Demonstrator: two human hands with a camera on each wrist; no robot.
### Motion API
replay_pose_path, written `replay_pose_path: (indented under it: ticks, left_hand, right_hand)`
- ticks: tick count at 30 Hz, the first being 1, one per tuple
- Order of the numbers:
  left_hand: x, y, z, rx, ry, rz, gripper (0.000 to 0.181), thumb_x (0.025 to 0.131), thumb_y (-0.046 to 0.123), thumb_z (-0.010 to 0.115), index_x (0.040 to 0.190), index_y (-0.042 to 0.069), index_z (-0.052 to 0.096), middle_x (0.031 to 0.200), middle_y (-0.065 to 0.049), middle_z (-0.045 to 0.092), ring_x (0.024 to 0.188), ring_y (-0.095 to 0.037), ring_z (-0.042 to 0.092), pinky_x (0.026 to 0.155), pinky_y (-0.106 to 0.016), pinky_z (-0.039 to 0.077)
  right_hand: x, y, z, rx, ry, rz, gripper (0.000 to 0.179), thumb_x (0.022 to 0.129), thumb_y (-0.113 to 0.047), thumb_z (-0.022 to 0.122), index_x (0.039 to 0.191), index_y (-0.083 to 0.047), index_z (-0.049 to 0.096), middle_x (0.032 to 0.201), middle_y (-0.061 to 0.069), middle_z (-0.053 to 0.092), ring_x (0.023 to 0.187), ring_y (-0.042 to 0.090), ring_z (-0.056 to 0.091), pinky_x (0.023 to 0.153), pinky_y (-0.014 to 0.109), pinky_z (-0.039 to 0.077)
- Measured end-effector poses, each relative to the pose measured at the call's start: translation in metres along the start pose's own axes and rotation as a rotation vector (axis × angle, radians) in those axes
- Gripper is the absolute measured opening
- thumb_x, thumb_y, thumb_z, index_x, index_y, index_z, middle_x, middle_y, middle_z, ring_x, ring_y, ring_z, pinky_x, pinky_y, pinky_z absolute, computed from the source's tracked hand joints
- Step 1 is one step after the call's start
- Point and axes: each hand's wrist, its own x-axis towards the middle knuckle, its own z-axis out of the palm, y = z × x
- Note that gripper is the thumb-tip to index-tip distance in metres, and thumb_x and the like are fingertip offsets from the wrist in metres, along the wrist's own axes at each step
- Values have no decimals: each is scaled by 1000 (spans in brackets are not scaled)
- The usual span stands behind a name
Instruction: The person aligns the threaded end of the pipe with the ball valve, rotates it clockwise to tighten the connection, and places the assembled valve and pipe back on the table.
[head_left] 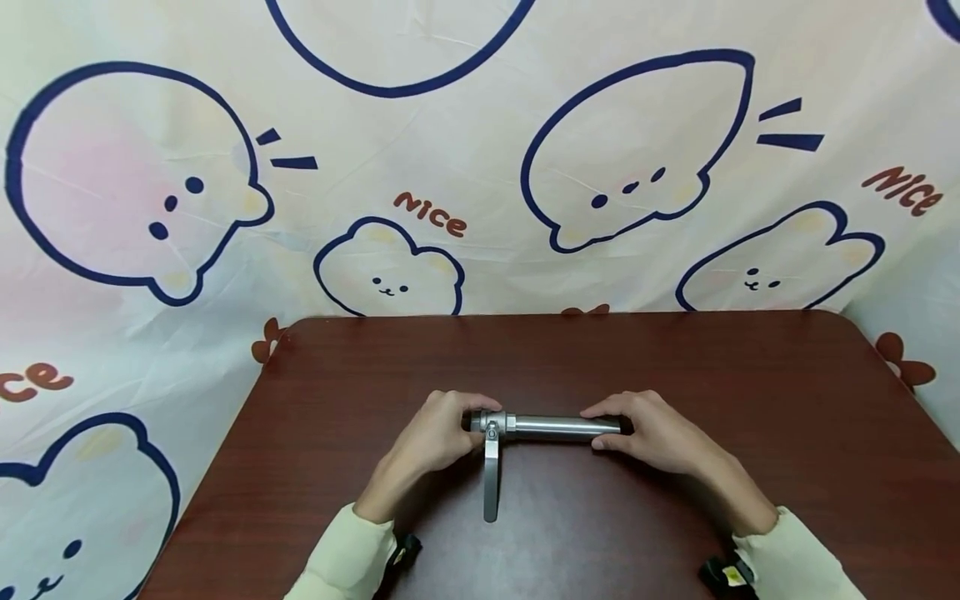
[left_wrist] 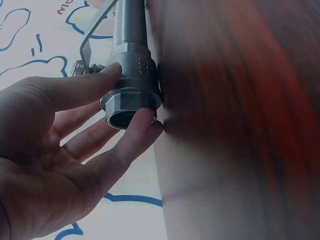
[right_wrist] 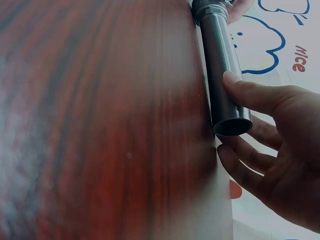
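A silvery metal ball valve (head_left: pixel 495 422) is joined to a straight steel pipe (head_left: pixel 558 428), and the two lie crosswise in the middle of the head view. Its flat lever handle (head_left: pixel 491 483) points toward the person. My left hand (head_left: pixel 437 433) holds the valve at its left end, thumb on the near side of the body. In the left wrist view the open hex end (left_wrist: pixel 117 111) of the valve faces the palm. At the other end, my right hand (head_left: pixel 660 432) grips the pipe between thumb and fingers. The right wrist view shows the pipe's hollow end (right_wrist: pixel 233 126).
Underneath is a dark red-brown wooden table (head_left: pixel 360 358) with rounded far corners. A pale cloth (head_left: pixel 480 150) printed with cartoon animals hangs behind it and down the left side. Black straps (head_left: pixel 405 550) sit at both wrists, by the light sleeves (head_left: pixel 795 554).
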Motion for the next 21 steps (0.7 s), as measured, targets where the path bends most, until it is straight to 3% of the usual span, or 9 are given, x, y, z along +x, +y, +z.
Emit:
replay_pose_path:
  ticks: [9,16,21]
  left_hand:
    - [-1,1,0,12,-29,-3,43,88,-9,76,126,13,79,110,-6,75,63,-13,52,50,-24,40]
    - [-5,2,-4,78,-47,37,44,89,0,82,132,10,75,125,-6,78,97,-18,65,87,-37,55]
    - [-12,-4,-10,79,-38,16,45,94,13,82,138,8,72,137,-10,74,110,-22,68,98,-46,56]
  right_hand:
    - [-3,-1,0,-13,3,-1,39,93,-25,86,131,-23,77,123,-7,78,112,13,73,92,36,60]
    - [-7,-4,-4,-24,21,27,35,97,-31,81,131,-20,77,125,-6,78,116,17,73,96,41,60]
    - [-14,-7,-12,-39,63,75,38,102,-35,75,136,-18,74,132,-1,76,126,26,70,103,52,57]
